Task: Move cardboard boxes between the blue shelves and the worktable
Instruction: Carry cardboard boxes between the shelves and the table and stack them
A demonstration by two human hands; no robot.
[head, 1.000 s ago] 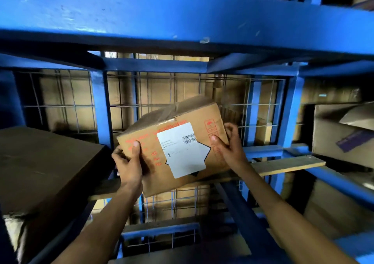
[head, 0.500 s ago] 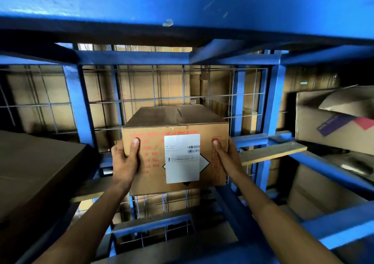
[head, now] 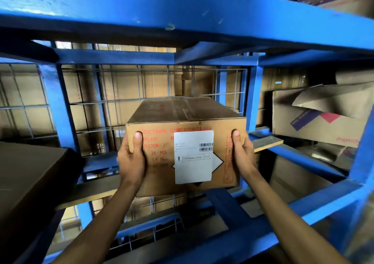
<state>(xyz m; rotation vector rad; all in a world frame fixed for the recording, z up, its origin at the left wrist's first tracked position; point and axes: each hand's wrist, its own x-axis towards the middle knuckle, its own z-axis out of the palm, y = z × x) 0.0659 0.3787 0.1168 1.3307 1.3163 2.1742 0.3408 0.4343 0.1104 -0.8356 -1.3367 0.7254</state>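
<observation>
A brown cardboard box (head: 182,112) with red print and a white shipping label sits level inside the blue shelf (head: 182,8), its bottom over a wooden plank (head: 91,191). My left hand (head: 131,160) grips the box's left front corner, thumb on the front face and fingers round the side. At the right front corner my right hand (head: 242,154) holds it the same way. The fingers behind both corners are hidden.
A large dark box (head: 26,182) fills the shelf at left. An opened box (head: 319,114) with purple and red print stands at right. Blue uprights (head: 251,102) and wire mesh (head: 101,102) close the back of the bay. More boxes lie below.
The box went from tilted to level and now sits deeper in the shelf bay. Both hands stayed on its front corners.
</observation>
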